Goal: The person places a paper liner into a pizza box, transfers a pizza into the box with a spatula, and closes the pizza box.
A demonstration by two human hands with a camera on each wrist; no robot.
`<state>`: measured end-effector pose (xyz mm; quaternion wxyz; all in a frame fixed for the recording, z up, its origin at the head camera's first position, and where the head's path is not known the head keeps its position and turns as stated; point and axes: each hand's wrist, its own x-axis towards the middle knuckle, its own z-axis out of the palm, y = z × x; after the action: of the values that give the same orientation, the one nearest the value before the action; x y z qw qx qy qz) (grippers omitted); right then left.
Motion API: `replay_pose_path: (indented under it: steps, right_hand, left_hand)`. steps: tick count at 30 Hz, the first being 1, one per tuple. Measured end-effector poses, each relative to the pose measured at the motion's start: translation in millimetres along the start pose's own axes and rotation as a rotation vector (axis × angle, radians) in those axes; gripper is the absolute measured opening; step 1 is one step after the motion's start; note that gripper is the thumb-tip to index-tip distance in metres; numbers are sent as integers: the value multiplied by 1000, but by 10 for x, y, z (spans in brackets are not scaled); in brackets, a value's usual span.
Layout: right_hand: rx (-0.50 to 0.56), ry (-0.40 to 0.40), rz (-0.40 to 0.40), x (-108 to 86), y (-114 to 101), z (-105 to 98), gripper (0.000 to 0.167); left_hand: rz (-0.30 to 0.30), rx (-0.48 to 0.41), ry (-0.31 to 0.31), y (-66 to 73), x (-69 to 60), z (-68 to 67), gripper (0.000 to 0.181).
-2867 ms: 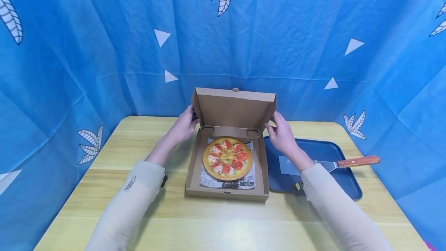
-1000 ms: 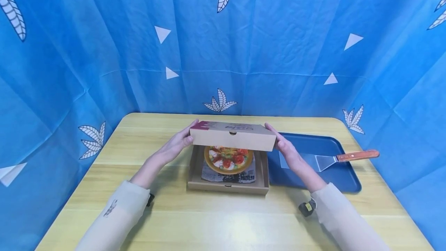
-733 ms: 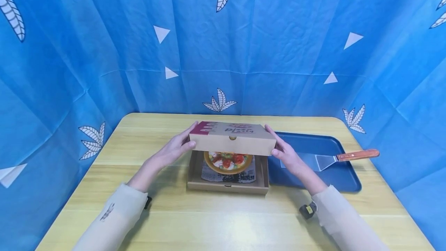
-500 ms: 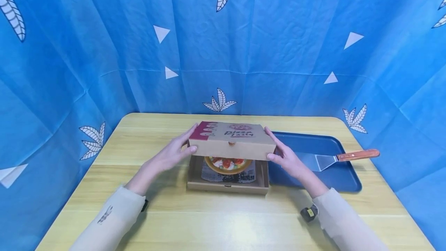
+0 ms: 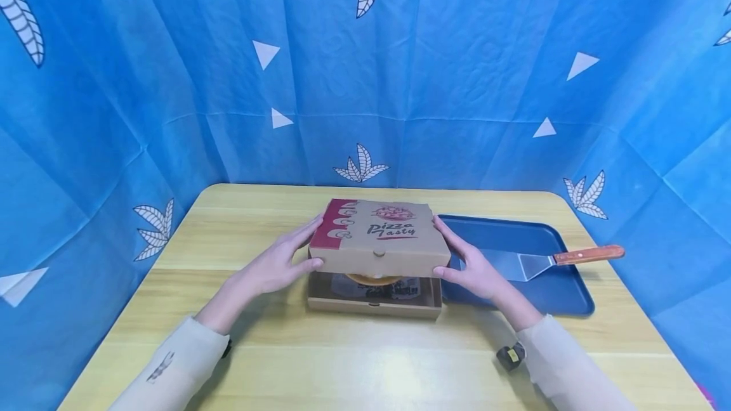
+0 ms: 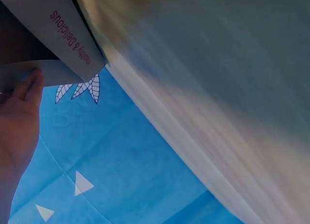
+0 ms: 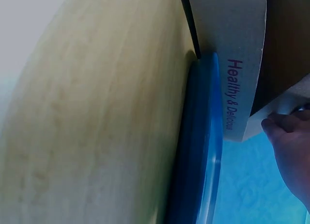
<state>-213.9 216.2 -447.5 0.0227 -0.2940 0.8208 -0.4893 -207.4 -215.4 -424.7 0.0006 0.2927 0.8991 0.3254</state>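
A cardboard pizza box stands mid-table, its printed lid (image 5: 394, 255) lowered partway and tilted above the base (image 5: 365, 306). My left hand (image 5: 274, 266) holds the lid's left side, thumb near the front corner. On the opposite side my right hand (image 5: 474, 269) grips the lid, thumb likewise at the front corner. Under the lid only the front rim of a pizza (image 5: 374, 281) shows, on printed paper (image 5: 345, 285). Both wrist views show fingertips against the lid's side and lettering on the box base's side wall (image 7: 232, 88).
A blue tray (image 5: 562, 293) lies right of the box, close to its side. On it rests a metal spatula (image 5: 535, 266), its wooden handle jutting past the tray's right rim. A blue patterned curtain (image 5: 480, 68) hangs behind the table (image 5: 342, 360).
The lid has swung from upright at the back forward and down over the pizza, both hands moving with it. Its printed top now faces up and most of the pizza is covered.
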Motion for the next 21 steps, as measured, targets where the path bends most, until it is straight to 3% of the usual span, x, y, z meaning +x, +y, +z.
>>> replay_pose_path:
  steps: [11, 21]
  right_hand:
    - [-140, -27, -71, -81, 41, 84, 87]
    - [-262, -52, -65, -142, 5, 150, 85]
  left_hand:
    - [-46, 144, -71, 19, -148, 67, 98]
    - [-26, 241, -95, 15, -217, 95, 101]
